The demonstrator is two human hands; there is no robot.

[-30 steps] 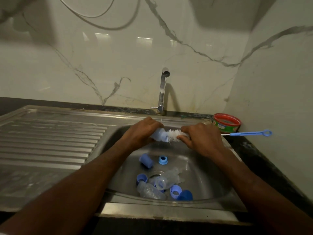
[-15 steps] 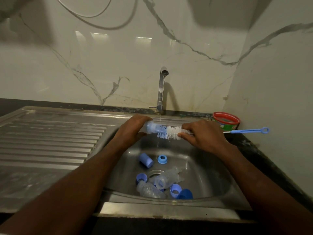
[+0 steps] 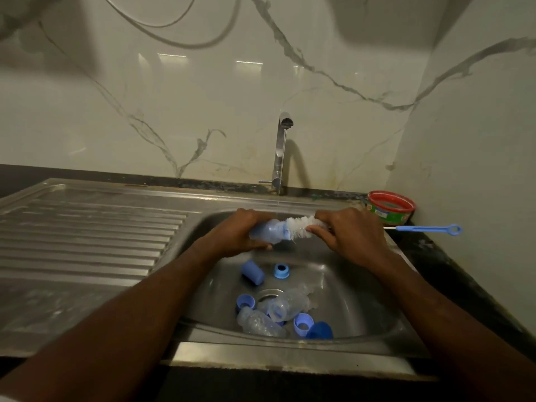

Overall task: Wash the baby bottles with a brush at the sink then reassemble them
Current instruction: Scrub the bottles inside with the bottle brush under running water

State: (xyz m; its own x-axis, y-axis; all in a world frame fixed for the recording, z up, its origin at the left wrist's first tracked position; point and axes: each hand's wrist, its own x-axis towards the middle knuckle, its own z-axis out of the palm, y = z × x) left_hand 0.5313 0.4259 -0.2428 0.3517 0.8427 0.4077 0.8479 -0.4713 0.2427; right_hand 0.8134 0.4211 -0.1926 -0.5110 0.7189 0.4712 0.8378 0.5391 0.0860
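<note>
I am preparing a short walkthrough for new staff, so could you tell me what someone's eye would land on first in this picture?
First, the two hands meeting over the sink basin: the left hand grips a baby bottle while the right hand works a white bottle brush into its mouth, under a thin stream from the tap. Next, the scatter of blue caps and rings and clear bottles around the drain below.

Brushed metal sink (image 3: 342,288), glossy marble-look wall (image 3: 203,97), seemingly translucent plastic bottle (image 3: 268,231), white-bristled brush (image 3: 300,226)

brush (image 3: 300,226): bristles pushed deeper into bottle (image 3: 269,231) since half a second ago | hands closer together
</note>
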